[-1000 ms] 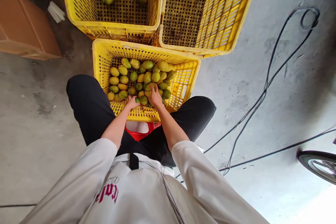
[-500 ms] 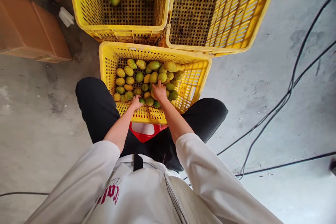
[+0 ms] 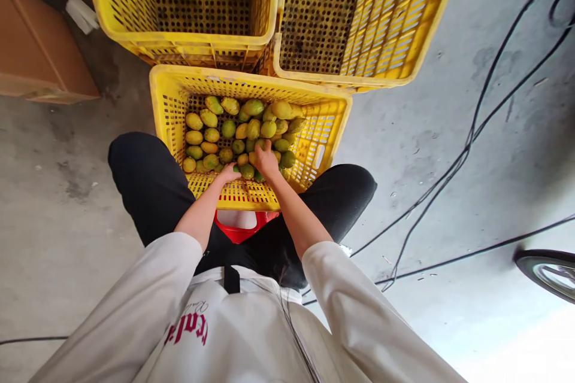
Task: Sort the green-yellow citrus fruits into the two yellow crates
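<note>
Oval yellow and green fruits that look like mangoes (image 3: 254, 108) lie in a yellow plastic crate (image 3: 332, 125) between my knees. My left hand (image 3: 229, 174) is at the crate's near side, its fingers curled against a green mango (image 3: 236, 169), which they partly cover. Beside it, my right hand (image 3: 266, 160) reaches down into the pile with its fingers bent. A yellowish mango (image 3: 252, 158) shows at its left edge; the fingertips and most of what they grip are hidden beneath the hand.
Beyond stand two more yellow crates: the left crate (image 3: 188, 40) has a few green fruits, the right crate (image 3: 341, 78) shows its perforated floor. Cardboard boxes (image 3: 40, 42) are at left. Black cables (image 3: 467, 137) and a wheel (image 3: 548, 269) are at right. A red plastic object (image 3: 238, 233) sits below.
The view has shifted, so the crates appear further left and higher and a wheel shows at right. My right hand has dipped lower among the mangoes, its fingers more bent. My left hand stays close by.
</note>
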The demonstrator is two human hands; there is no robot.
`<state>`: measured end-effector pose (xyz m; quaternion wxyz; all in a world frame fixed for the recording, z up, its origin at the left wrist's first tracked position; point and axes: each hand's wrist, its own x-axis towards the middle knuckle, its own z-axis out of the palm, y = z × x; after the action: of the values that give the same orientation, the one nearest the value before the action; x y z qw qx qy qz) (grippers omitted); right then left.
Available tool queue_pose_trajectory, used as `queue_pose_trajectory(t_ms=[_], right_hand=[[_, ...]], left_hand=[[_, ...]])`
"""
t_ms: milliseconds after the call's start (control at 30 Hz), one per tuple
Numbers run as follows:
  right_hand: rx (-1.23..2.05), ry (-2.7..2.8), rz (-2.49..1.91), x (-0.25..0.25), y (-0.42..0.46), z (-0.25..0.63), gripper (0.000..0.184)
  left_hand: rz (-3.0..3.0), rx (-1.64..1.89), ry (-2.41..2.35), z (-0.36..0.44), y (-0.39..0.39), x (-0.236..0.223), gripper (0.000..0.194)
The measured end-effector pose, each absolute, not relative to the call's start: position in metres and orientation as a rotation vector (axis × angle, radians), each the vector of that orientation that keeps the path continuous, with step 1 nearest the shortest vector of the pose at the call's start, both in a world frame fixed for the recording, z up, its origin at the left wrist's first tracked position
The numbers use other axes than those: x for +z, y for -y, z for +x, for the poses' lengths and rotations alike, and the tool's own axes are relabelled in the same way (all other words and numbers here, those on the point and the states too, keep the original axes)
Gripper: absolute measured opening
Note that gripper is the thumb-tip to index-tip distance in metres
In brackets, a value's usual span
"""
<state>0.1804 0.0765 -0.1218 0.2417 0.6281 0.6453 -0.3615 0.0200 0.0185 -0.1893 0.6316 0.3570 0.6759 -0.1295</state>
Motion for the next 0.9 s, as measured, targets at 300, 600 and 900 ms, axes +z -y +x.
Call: queue_pose_trajectory(t_ms=[300, 600, 900], right_hand=[[-1.033, -1.733, 1.887, -0.150, -0.085, 0.195, 0.034], [-1.192, -1.630, 2.135, -0.166, -0.074, 0.193, 0.050], [-1.294, -1.461, 1.972, -0.169, -0.098, 0.181, 0.028]], left_hand=[[0.650, -0.250, -1.542, 0.018, -0.018, -0.195, 0.086], [0.676, -0.251, -1.484, 0.017, -0.021, -0.202, 0.077], [0.628, -0.174, -1.497, 0.022, -0.020, -0.196, 0.081]])
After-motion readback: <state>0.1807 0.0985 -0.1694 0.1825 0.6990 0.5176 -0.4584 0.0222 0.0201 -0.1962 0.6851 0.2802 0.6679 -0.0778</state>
